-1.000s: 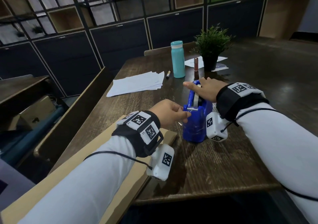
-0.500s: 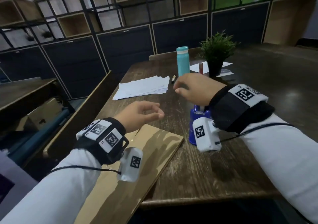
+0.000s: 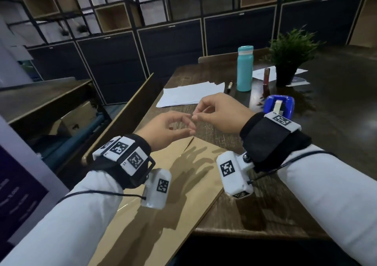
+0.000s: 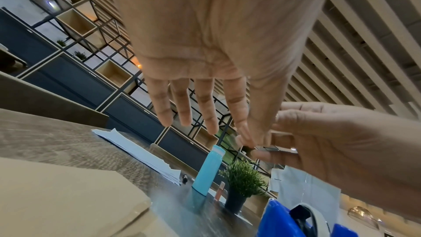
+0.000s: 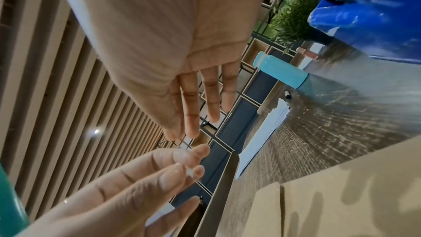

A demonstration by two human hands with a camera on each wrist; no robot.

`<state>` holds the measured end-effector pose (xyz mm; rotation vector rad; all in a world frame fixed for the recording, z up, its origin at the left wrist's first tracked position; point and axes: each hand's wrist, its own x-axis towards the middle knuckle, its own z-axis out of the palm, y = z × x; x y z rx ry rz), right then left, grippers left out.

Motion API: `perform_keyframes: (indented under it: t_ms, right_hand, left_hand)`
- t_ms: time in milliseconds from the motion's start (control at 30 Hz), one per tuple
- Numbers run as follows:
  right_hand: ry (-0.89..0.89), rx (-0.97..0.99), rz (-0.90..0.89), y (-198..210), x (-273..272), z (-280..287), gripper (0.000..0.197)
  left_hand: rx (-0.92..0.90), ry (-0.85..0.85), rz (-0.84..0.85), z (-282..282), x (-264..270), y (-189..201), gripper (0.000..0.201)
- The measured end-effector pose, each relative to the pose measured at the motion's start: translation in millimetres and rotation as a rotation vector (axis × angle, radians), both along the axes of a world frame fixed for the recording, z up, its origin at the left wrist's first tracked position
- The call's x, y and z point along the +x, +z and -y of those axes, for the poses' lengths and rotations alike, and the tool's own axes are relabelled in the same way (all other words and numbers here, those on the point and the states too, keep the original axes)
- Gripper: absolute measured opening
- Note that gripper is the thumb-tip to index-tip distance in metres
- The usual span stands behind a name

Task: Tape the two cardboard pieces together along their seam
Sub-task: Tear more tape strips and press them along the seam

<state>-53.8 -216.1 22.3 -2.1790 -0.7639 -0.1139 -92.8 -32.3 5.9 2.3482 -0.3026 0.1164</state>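
Observation:
Two tan cardboard pieces [image 3: 204, 176] lie side by side at the table's near left corner, their seam [image 3: 184, 152] running away from me. Above the seam's far end my hands meet. My left hand [image 3: 190, 127] pinches one end of a short clear tape strip [image 4: 274, 148] between thumb and forefinger, its other fingers straight. My right hand [image 3: 194, 117] pinches the other end. The strip is barely visible in the head view. The blue tape dispenser [image 3: 279, 104] stands on the table behind my right wrist, untouched.
Behind the hands lie a stack of white paper [image 3: 187, 94] and a marker [image 3: 230, 86]. A teal bottle [image 3: 244, 67], a small reddish tube [image 3: 266, 78] and a potted plant [image 3: 289, 57] stand further back. The cardboard overhangs the table's near edge [image 3: 255, 233].
Both hands left the dispenser and moved left, up over the cardboard's far end. The right hand no longer rests on the dispenser; the two hands now meet at the fingertips.

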Motion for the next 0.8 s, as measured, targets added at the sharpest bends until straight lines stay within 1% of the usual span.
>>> perform_keyframes:
  t_ms: [133, 233, 367, 433, 500, 567, 667, 800]
  right_hand:
    - [-0.015, -0.031, 0.087, -4.9, 0.0, -11.1, 0.007]
    - [-0.012, -0.05, 0.165, -8.5, -0.6, -17.6, 0.006]
    - [0.011, -0.092, 0.295, -11.7, -2.5, -25.3, 0.005]
    - [0.02, -0.062, 0.317, -13.4, -4.2, -28.9, 0.006]
    - [0.002, -0.002, 0.277, -15.0, -4.0, -30.7, 0.008]
    - [-0.039, 0.015, 0.185, -17.2, 0.0, -30.3, 0.011]
    - [-0.102, -0.004, 0.031, -24.7, 10.5, -28.2, 0.014]
    - [-0.099, 0.027, -0.169, -34.0, 20.7, -26.6, 0.016]
  left_hand:
    - [0.016, 0.041, 0.002, -9.2, 1.3, -5.9, 0.011]
    - [-0.033, 0.06, -0.037, -13.9, 0.4, -7.0, 0.013]
    - [-0.048, 0.092, -0.074, -22.0, 4.0, -5.8, 0.014]
    - [-0.064, 0.103, -0.112, -27.2, 8.0, -4.9, 0.013]
    - [0.007, 0.137, -0.156, -33.4, 14.5, -5.4, 0.021]
    - [0.145, 0.162, -0.212, -38.8, 19.9, -5.9, 0.029]
    - [0.389, 0.135, -0.305, -39.4, 25.8, -6.9, 0.028]
    - [0.537, 0.101, -0.357, -33.3, 29.9, -8.4, 0.032]
